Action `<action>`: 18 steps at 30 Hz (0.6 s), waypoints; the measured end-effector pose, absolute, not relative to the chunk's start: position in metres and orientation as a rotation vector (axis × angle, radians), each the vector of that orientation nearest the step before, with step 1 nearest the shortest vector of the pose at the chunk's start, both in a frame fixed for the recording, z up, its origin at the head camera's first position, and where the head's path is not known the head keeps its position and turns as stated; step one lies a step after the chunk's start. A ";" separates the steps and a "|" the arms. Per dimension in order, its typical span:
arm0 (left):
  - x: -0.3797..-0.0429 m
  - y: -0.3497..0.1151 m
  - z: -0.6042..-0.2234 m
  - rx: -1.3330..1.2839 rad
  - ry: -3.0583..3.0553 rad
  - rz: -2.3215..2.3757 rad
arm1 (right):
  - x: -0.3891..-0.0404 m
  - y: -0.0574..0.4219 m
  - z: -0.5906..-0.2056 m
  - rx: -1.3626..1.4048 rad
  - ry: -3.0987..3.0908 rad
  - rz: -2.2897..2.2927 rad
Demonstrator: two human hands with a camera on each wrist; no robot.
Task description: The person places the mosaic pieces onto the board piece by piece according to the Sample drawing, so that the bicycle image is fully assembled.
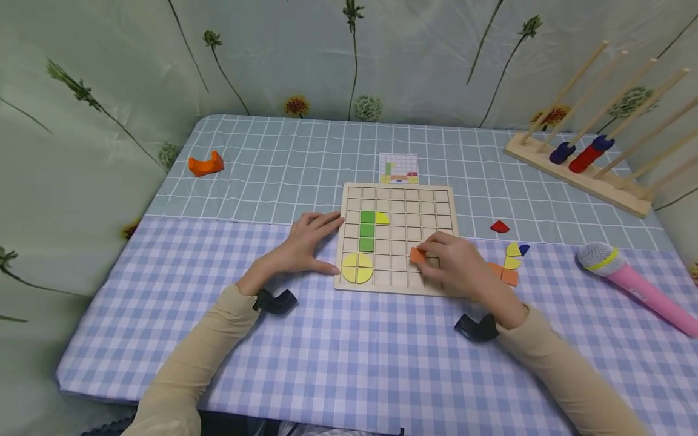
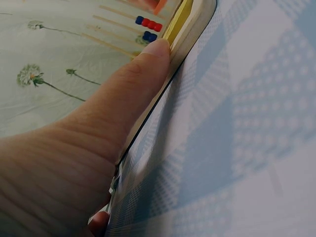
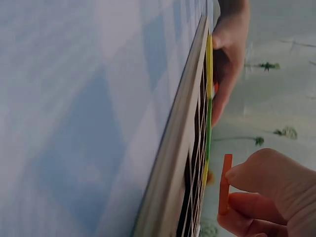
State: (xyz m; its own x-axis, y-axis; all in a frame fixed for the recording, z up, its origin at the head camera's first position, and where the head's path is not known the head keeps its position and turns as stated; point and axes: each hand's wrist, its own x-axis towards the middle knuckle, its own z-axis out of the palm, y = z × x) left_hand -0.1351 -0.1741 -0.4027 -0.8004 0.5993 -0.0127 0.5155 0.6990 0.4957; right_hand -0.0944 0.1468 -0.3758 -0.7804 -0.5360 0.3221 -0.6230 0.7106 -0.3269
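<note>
A person's right grip (image 1: 458, 260) pinching an orange square (image 1: 417, 255) — just above a gridded wooden board (image 1: 398, 231), left grip (image 1: 306, 243) spread against the board's left edge, green squares (image 1: 367, 231) and yellow quarter-circles (image 1: 365, 275) on its cells

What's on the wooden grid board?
Three green squares, a disc of four yellow quarter-circles, plus a fifth quarter-circle. The right hand, pinching an orange square, hides what's beneath.

Your left hand (image 2: 91, 126) touches the wooden board (image 2: 196, 29) with its thumb, near a yellow piece (image 2: 179, 20); checked cloth (image 2: 207, 133) lies alongside, red and blue beads (image 2: 151, 24) beyond.
</note>
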 end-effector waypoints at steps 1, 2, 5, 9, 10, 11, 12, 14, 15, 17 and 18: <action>-0.135 -0.174 -0.403 0.904 2.733 0.722 | -0.094 0.143 -0.375 0.926 -2.739 0.623; -0.135 -0.174 -0.403 0.904 2.733 0.723 | -0.093 0.140 -0.375 0.925 -2.762 0.613; -0.135 -0.174 -0.403 0.901 2.731 0.724 | -0.093 0.131 -0.374 0.957 -2.802 0.594; -0.135 -0.174 -0.403 0.894 2.727 0.716 | -0.095 0.121 -0.375 1.020 -2.819 0.575; -0.135 -0.174 -0.403 0.892 2.727 0.714 | -0.096 0.119 -0.375 1.041 -2.814 0.562; -0.135 -0.174 -0.403 0.889 2.726 0.714 | -0.097 0.117 -0.376 1.055 -2.811 0.558; -0.135 -0.174 -0.404 0.888 2.727 0.713 | -0.097 0.115 -0.376 1.070 -2.803 0.555; -0.134 -0.174 -0.403 0.888 2.726 0.716 | -0.098 0.111 -0.378 1.096 -2.787 0.558; -0.134 -0.174 -0.403 0.889 2.727 0.715 | -0.099 0.109 -0.378 1.105 -2.781 0.564; -0.134 -0.174 -0.403 0.894 2.729 0.716 | -0.099 0.106 -0.378 1.119 -2.777 0.583; -0.135 -0.174 -0.403 0.896 2.730 0.717 | -0.099 0.104 -0.377 1.125 -2.777 0.585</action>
State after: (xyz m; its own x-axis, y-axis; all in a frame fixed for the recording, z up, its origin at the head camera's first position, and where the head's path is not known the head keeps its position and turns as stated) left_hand -0.1345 -0.1737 -0.4026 -0.8023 0.5966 -0.0201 0.5098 0.7023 0.4969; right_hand -0.0992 0.1044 -0.3773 -0.7248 -0.6522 0.2220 -0.6863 0.6554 -0.3155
